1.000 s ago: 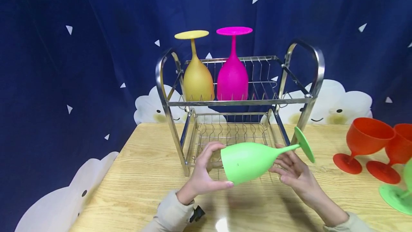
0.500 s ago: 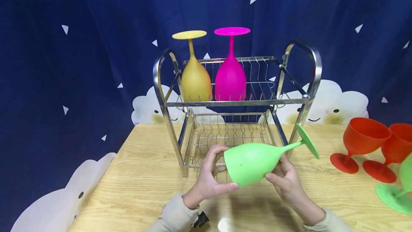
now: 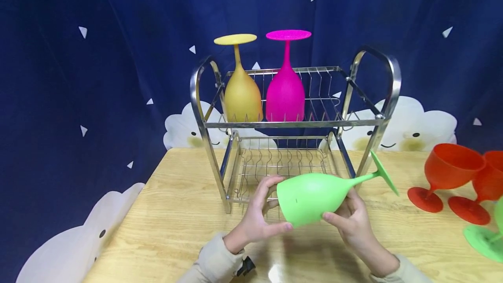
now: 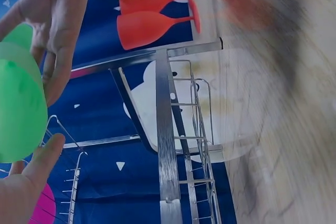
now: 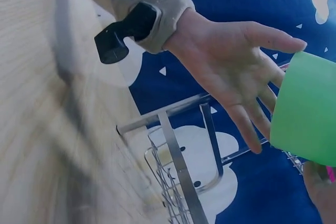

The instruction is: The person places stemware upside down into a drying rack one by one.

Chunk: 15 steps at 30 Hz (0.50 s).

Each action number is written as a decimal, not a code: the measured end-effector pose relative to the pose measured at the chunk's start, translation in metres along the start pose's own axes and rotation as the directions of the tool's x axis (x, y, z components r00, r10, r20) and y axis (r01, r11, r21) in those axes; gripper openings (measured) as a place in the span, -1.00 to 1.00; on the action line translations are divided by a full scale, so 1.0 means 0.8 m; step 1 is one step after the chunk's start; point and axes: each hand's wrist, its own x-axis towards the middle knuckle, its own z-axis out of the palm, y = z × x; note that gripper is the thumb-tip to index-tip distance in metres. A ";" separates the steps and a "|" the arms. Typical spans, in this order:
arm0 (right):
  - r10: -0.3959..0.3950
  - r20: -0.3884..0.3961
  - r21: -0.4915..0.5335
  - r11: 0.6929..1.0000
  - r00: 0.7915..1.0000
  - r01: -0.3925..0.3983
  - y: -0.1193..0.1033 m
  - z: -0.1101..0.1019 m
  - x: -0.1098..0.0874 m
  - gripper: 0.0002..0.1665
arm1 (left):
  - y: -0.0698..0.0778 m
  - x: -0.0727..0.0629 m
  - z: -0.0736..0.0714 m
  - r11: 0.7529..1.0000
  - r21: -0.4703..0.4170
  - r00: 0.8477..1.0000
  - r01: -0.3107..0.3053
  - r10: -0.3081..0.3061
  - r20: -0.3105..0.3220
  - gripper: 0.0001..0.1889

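A light green plastic wine glass (image 3: pixel 314 198) is held tilted on its side above the table, its bowl to the left and its foot up to the right. My left hand (image 3: pixel 253 219) spans the rim, thumb at the lower edge and fingers at the upper edge. Near the stem end, my right hand (image 3: pixel 355 226) grips the bowl from below, thumb in front and the other fingers partly hidden behind it. In the right wrist view, the left palm (image 5: pixel 220 61) faces the camera beside the green bowl (image 5: pixel 307 111).
A two-tier metal dish rack (image 3: pixel 291 124) stands behind the hands. Its upper tier bears an upside-down yellow wine glass (image 3: pixel 242 95) and a magenta one (image 3: pixel 285 95). At right stand red goblets (image 3: pixel 452 167) and another green glass (image 3: pixel 483 241), cut by the frame edge.
My right hand has closed in on the green glass, from loose fingers near the stem to a grip under the bowl. The glass has shifted slightly right, with my left hand following.
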 end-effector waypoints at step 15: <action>-0.062 0.019 -0.142 0.988 0.998 0.064 -0.017 -0.020 -0.003 -0.12 | 0.008 -0.014 -0.038 0.995 0.080 0.995 -0.067 0.072 -0.072 -0.30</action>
